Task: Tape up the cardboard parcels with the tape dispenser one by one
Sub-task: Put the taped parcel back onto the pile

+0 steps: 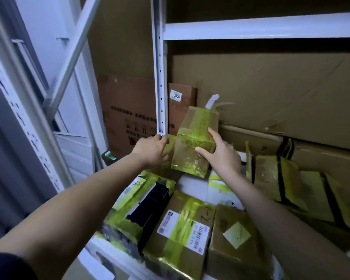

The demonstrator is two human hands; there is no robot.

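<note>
Nearest me I count three taped parcels (182,235) in a row on the white shelf (192,182). Beyond them my two hands hold one small yellow-taped parcel (194,142) upright: left hand (152,151) curled on its left side, right hand (220,152) pinching its front. Behind stands a brown box (181,106) labelled 3055.

A white metal shelving unit (160,77) fills the view, its perforated upright running from twelve o'clock down to the centre and a horizontal shelf beam (261,29) crossing toward two o'clock. At ten o'clock a white diagonal brace (75,51) crosses a pale wall (38,27). The light is dim, bluish on the metal.
</note>
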